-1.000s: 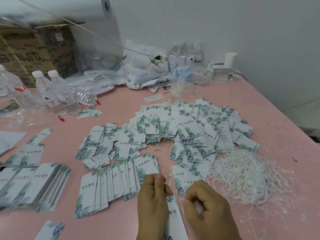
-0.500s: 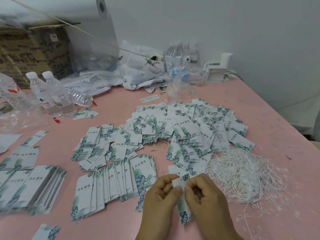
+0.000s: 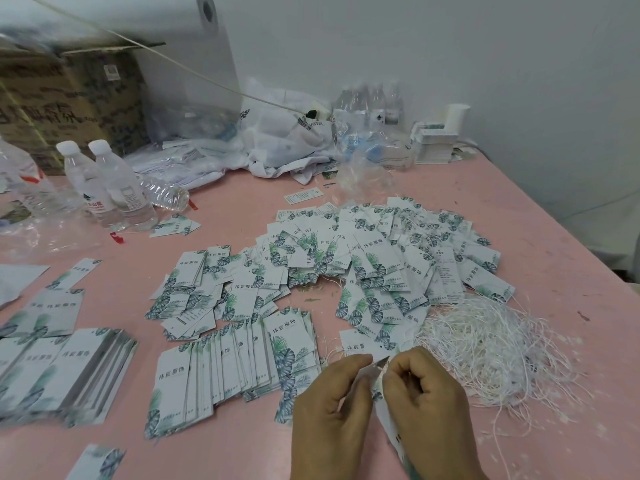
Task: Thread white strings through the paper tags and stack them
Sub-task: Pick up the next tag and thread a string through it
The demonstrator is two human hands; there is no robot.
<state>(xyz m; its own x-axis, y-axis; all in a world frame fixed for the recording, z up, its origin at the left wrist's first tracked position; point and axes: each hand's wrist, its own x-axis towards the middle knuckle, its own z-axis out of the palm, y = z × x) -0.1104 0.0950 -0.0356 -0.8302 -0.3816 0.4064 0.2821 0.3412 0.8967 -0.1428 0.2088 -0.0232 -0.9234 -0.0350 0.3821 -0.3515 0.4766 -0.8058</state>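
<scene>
Right at the near edge of the pink tabletop [image 3: 519, 202], a single paper tag [image 3: 389, 420] is held up between both hands, its top end pinched at the fingertips and its lower part hanging down between the palms. The left hand [image 3: 329, 414] has its grip curled on the tag's left edge; the right hand [image 3: 429, 407] has its grip pinched on the top corner, fingers bent. Whether a string is already in the hole cannot be told. The tag is white with green leaf print.

Just right of the hands lies a loose tangle of white strings [image 3: 491, 348], touching the spread of tags [image 3: 374, 265] that fills the middle. Left of the hands a fanned row of tags [image 3: 225, 368] lies close; a blurred stack [image 3: 65, 372] sits well apart. Bare pink surface shows along the right side, up to the tabletop's edge. At the back stand water bottles [image 3: 110, 181], a cardboard box [image 3: 69, 98] and crumpled plastic bags [image 3: 277, 143] against the wall.
</scene>
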